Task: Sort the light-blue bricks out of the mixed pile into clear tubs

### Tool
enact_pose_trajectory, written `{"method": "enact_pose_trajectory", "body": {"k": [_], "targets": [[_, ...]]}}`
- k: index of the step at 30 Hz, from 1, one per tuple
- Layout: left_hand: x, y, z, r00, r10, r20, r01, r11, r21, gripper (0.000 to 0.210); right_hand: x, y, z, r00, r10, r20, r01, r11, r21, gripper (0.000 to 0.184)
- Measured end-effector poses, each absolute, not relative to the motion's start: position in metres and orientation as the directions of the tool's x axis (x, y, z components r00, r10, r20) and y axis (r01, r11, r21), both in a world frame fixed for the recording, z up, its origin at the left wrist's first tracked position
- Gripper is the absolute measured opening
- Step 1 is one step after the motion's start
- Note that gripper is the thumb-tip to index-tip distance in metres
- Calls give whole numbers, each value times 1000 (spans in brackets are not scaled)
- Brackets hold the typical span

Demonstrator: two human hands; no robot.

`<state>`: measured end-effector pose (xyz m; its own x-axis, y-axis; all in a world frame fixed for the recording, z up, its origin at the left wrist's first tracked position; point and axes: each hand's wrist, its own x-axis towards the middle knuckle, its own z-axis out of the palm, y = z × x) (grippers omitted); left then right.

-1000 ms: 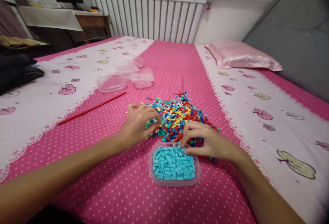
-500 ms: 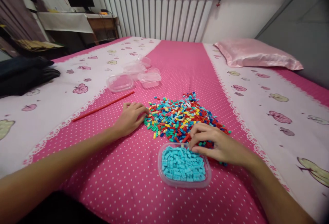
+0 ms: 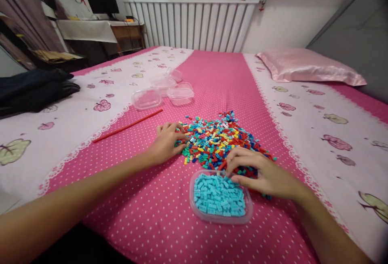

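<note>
A loose pile of small toy building bricks in many colours lies on the pink dotted bedspread. At the pile's left edge is my left hand, its fingers bent and a pale blue toy brick at the tips. Just in front of the pile stands a clear plastic container full of light blue bricks. My right hand hovers over the container's back right corner with fingers curled and thumb close beneath them. Whatever those fingertips hold, if anything, is hidden.
Several clear plastic containers sit on the bed beyond my left hand. A thin red stick lies left of the pile. Dark folded cloth is at the far left, and a pink pillow at the back right.
My left hand has shifted slightly over the pile's left edge, and a pale brick now shows at its fingertips. My right hand stays by the container. The whole view has moved a little.
</note>
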<state>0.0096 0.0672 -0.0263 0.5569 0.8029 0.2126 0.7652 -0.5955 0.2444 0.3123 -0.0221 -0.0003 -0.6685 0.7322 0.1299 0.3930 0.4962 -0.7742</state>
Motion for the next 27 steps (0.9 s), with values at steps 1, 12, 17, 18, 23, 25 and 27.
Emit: {"method": "enact_pose_trajectory", "body": {"k": [1, 12, 17, 18, 23, 25, 27], "targets": [[10, 68, -25, 556, 805, 208, 767, -593, 243, 14, 312, -22, 0, -668, 733, 128, 396, 496, -773, 12], [15, 64, -20, 678, 714, 175, 689, -700, 188, 16, 310, -22, 1, -666, 736, 119, 421, 503, -755, 13], [13, 67, -19, 687, 697, 206, 679, -716, 163, 8, 309, -23, 1, -660, 740, 131, 418, 506, -754, 14], [11, 68, -18, 678, 703, 216, 684, -711, 164, 6, 310, -23, 1, -658, 741, 134, 416, 507, -755, 14], [8, 67, 1, 612, 738, 284, 717, -669, 195, 8, 312, -22, -2, -641, 745, 185, 401, 530, -748, 12], [17, 58, 13, 610, 731, 307, 705, -677, 213, 10, 310, -22, -3, -601, 770, 216, 407, 527, -746, 12], [32, 44, 23, 639, 691, 338, 653, -720, 236, 12, 306, -24, -2, -529, 812, 246, 415, 501, -760, 14]]}}
